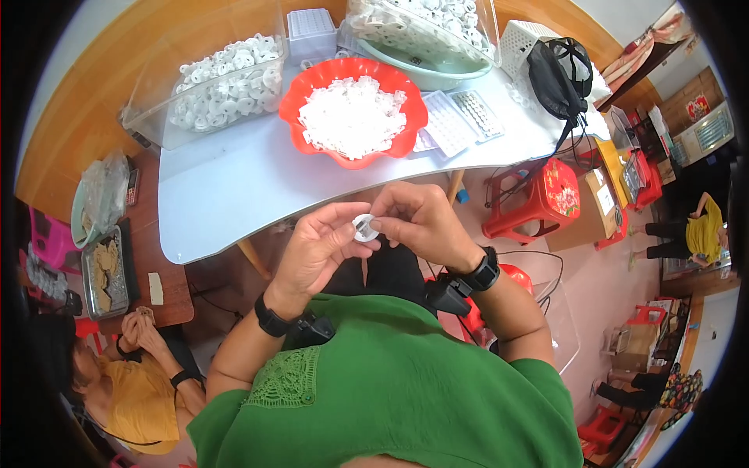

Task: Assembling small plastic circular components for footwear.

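A small round white plastic piece [364, 228] with a greyish centre is held over my lap, just off the table's front edge. Fingers and thumb of my left hand [316, 243] grip its left side and lower rim. From the other side, the thumb and bent fingers of my right hand [424, 225] pinch it; any smaller part between those fingertips is hidden. Beyond both hands, a red scalloped bowl [292, 104] full of small clear-white plastic pieces [351, 117] stands on the pale blue table [226, 183].
Left on the table, a clear bin [148, 129] holds white round parts. Behind the bowl are another filled bin [488, 35] and a pale green basin [437, 76]. Flat trays [450, 125] and a black bag [555, 82] lie right. A co-worker [140, 390] sits left; a red stool [546, 199] stands right.
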A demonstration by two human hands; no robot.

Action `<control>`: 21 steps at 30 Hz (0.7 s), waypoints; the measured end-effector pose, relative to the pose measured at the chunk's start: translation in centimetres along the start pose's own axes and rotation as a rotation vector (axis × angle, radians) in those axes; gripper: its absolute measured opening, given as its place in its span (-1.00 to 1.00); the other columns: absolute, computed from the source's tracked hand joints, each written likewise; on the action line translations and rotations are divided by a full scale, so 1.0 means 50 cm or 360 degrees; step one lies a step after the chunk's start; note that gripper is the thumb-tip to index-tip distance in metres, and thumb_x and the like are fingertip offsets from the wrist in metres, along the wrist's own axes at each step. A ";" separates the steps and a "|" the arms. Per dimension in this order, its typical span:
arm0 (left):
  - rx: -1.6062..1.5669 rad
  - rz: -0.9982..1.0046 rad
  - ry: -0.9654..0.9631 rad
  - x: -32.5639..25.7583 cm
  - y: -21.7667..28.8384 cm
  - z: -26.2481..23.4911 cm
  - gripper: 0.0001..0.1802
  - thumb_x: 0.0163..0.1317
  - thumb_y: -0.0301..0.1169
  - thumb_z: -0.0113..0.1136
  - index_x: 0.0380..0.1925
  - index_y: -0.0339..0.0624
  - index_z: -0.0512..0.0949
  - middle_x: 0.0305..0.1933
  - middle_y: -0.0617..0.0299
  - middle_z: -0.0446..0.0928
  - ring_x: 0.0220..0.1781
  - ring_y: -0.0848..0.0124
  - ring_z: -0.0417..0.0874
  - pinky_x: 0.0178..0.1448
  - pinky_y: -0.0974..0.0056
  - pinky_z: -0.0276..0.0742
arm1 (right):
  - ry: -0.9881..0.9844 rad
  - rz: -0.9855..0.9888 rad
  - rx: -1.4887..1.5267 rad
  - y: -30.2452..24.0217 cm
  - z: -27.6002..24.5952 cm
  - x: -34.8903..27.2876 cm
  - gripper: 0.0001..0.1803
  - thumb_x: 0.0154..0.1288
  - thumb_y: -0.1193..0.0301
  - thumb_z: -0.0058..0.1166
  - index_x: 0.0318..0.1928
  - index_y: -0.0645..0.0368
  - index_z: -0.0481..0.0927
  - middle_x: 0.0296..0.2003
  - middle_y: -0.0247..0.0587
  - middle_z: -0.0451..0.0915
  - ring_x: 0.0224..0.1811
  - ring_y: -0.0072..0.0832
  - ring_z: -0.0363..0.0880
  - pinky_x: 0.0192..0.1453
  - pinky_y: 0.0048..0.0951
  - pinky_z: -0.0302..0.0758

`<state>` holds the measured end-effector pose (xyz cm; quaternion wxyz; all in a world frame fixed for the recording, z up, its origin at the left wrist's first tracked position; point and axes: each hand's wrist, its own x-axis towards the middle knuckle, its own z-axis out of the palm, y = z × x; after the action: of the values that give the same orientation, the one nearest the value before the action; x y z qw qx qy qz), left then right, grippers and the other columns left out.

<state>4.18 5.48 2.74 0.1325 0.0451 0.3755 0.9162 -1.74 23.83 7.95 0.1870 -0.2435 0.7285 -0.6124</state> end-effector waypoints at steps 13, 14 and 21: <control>0.0104 -0.0047 0.0073 0.022 0.008 -0.043 -0.64 0.08 -0.44 0.31 -0.14 -0.33 0.49 -0.25 0.10 0.58 -0.39 0.49 0.60 -0.39 0.49 0.53 | 0.0645 0.0167 -0.0536 0.058 -0.286 0.100 -0.92 0.16 0.52 0.09 -0.38 0.31 0.58 -0.59 -0.35 0.52 -0.58 -0.66 0.47 -0.53 -0.61 0.43; 0.0067 -0.0070 0.0030 0.028 0.008 -0.043 -0.68 0.10 -0.50 0.28 -0.13 -0.33 0.48 -0.25 0.12 0.57 -0.36 0.50 0.59 -0.35 0.49 0.54 | 0.0749 0.0190 -0.0610 0.094 -0.341 0.108 -0.91 0.14 0.53 0.09 -0.40 0.32 0.58 -0.59 -0.32 0.52 -0.61 -0.65 0.45 -0.57 -0.58 0.41; 0.0057 -0.0146 -0.0023 0.076 -0.002 -0.022 -0.68 0.10 -0.50 0.27 -0.14 -0.33 0.46 -0.22 0.07 0.56 -0.37 0.49 0.60 -0.36 0.50 0.57 | 0.0815 0.0003 -0.1721 0.200 -0.497 0.142 -0.86 -0.04 0.52 0.06 -0.43 0.22 0.65 -0.49 0.00 0.61 -0.38 -0.09 0.59 -0.23 -0.25 0.49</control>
<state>0.37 5.85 1.80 0.1763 0.0368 0.3927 0.9019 -22.95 40.88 2.78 -0.1445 -0.1483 0.9590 -0.1938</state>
